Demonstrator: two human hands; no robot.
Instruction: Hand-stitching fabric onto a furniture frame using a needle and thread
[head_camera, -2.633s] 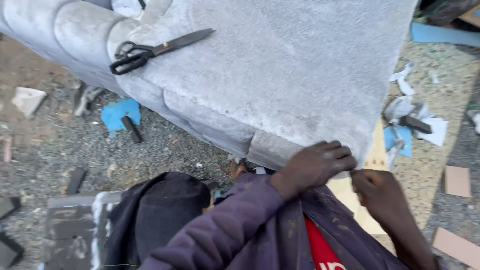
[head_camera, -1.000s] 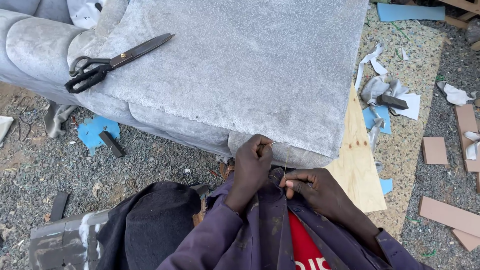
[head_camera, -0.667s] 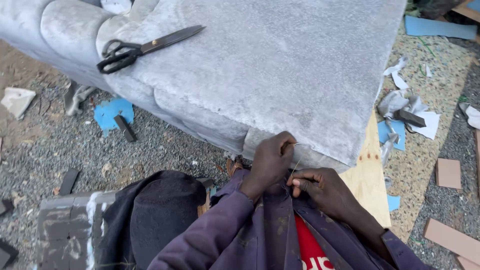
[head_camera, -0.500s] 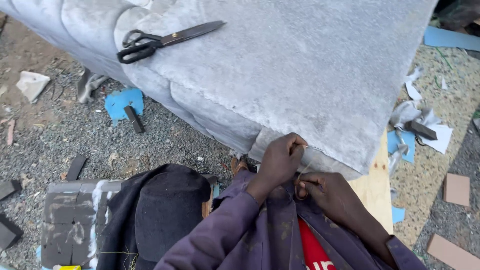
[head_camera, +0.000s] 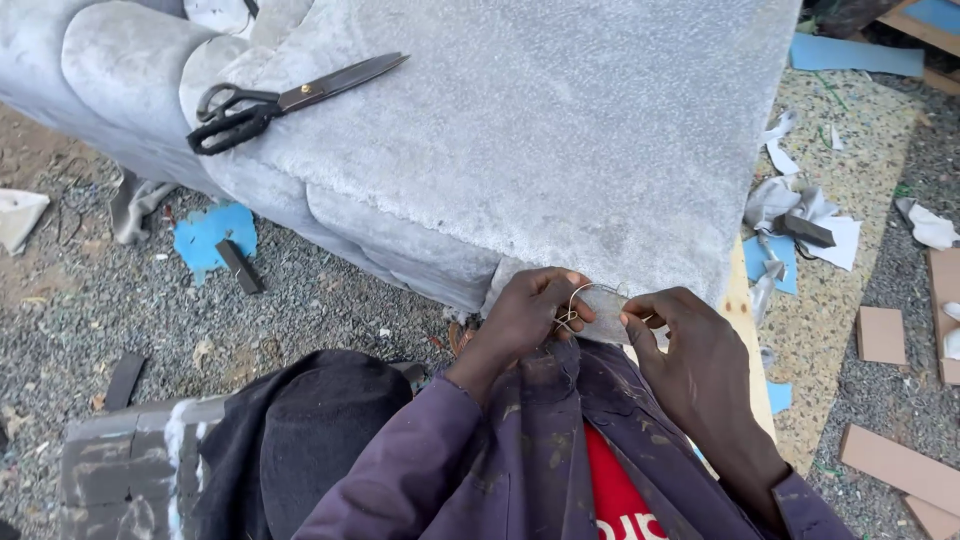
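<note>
Thread (head_camera: 578, 300) loops between both hands at the near corner of the grey upholstered cushion (head_camera: 560, 130). Left hand (head_camera: 528, 315) fingers pinched narrow on the thread, pressed against the fabric flap (head_camera: 607, 320). Right hand (head_camera: 690, 345) pinches the flap's edge; possibly a needle too, too small to tell. Scissors (head_camera: 285, 100) lie on the cushion's far left edge.

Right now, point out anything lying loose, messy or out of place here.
Black-handled scissors lie loose, blades closed, on the grey upholstered piece. Fabric and paper scraps litter the ground to the right, and a blue scrap lies on the gravel to the left.
</note>
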